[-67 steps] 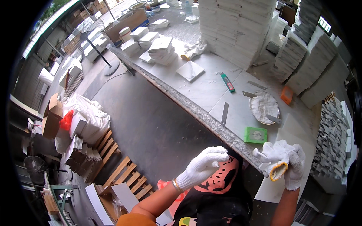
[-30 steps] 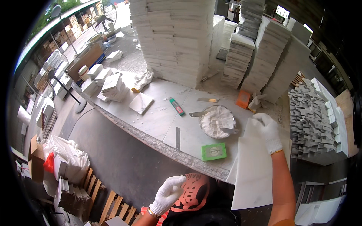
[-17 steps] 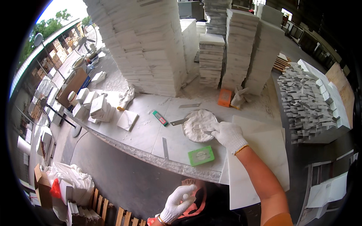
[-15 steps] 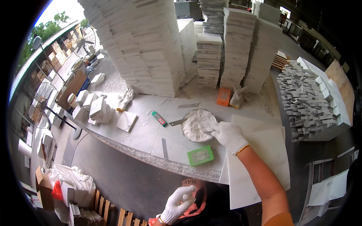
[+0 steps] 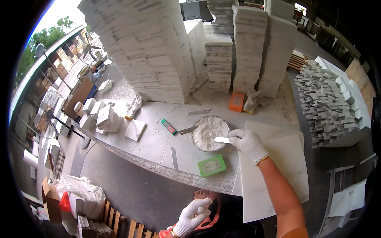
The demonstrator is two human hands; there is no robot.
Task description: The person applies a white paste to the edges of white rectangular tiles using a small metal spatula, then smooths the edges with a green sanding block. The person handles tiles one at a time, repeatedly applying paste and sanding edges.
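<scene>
My right hand (image 5: pixel 247 144), in a white knit glove, pinches a flat scraper blade (image 5: pixel 222 139), its bright end over the right rim of a round bowl. White paste (image 5: pixel 208 129) with dents in its surface fills the bowl. Another flat metal strip (image 5: pixel 186 130) rests across the bowl's left rim. My left hand (image 5: pixel 192 219), also gloved, is held low in front of my body, beyond the table edge. Its fingers are curled in; I cannot make out whether anything is in them. Below the bowl lies a green box (image 5: pixel 211 165).
A large white stone slab (image 5: pixel 274 174) overhangs the table's front edge under my right forearm. Metal strips (image 5: pixel 174 158), a green-and-red cutter-like item (image 5: pixel 168 127), a marble tile (image 5: pixel 135 130) and an orange box (image 5: pixel 236 102) lie about. Tall tile stacks (image 5: pixel 147 55) stand behind.
My right hand has drawn slightly right, and the scraper blade has come up from the paste, showing more of its face. My left hand stays low, with little change.
</scene>
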